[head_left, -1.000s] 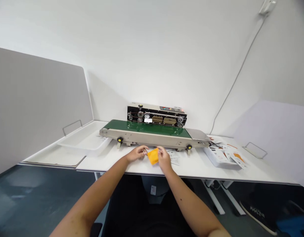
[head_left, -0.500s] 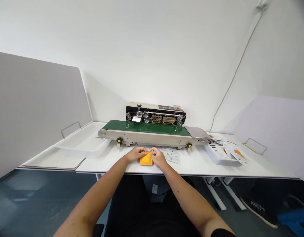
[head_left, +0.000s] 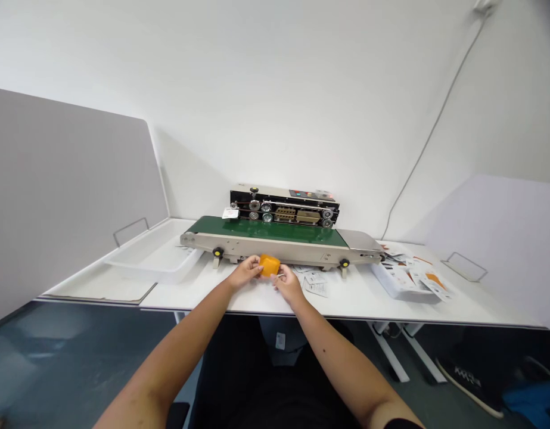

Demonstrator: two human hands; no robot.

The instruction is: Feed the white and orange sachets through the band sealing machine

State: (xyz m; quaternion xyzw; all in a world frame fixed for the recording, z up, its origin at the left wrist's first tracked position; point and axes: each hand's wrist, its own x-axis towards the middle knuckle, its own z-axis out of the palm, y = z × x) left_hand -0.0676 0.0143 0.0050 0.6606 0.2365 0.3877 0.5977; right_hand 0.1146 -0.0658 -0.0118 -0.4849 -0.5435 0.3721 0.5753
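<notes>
A small orange packet (head_left: 270, 266) is held up between my two hands, just in front of the conveyor's near side. My left hand (head_left: 245, 272) pinches its left edge between thumb and fingers. At its lower right edge, my right hand (head_left: 288, 284) has its fingers closed on it. Behind stands a band sealing machine (head_left: 283, 208) with a green conveyor belt (head_left: 266, 230). A white packet (head_left: 230, 213) sits at the left end of the sealer's rollers. Several printed packets (head_left: 316, 283) lie on the table right of my right hand.
On the left is a white plastic tray (head_left: 154, 271) with a wire handle. To the right, a white bin (head_left: 404, 292) is heaped with white and orange packets. Grey partitions (head_left: 73, 196) flank the white table (head_left: 471, 298). A shoe (head_left: 469, 381) shows on the floor at lower right.
My hands have raised the orange packet off the table and tipped it up toward the conveyor. The white packet in the sealer has moved left, toward the end of the rollers.
</notes>
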